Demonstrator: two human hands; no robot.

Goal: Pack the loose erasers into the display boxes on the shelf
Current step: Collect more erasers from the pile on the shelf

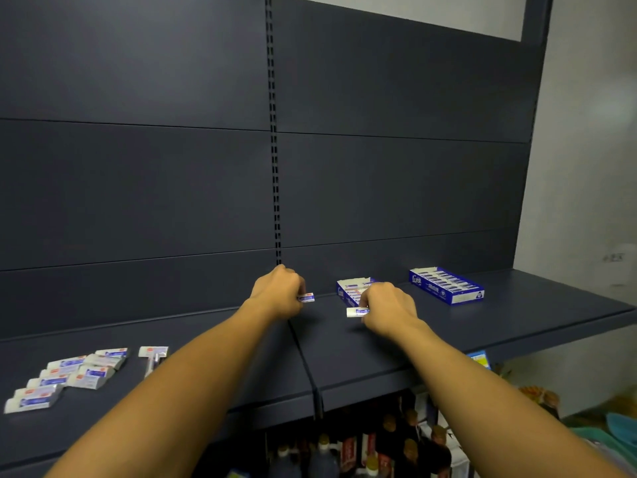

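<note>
Two hands reach over the dark shelf [379, 353], each with its fingers curled and pinching one eraser. The left hand [281, 293] holds a blue-and-white eraser [306, 297] that sticks out to the right of its fingertips; the right hand [387, 310] holds a second eraser [355, 312] that juts out to its left, just above the shelf surface. Two display boxes stand on the shelf: the nearer box [348, 289], partly hidden, lies directly behind the right hand, and the farther box [446, 285], packed with rows of erasers, sits well to the right of that hand. Far to the left of both hands lies a loose pile of erasers [69, 377] (roughly ten; overlap blurs the count), with another small packet [153, 353] just right of it.
</note>
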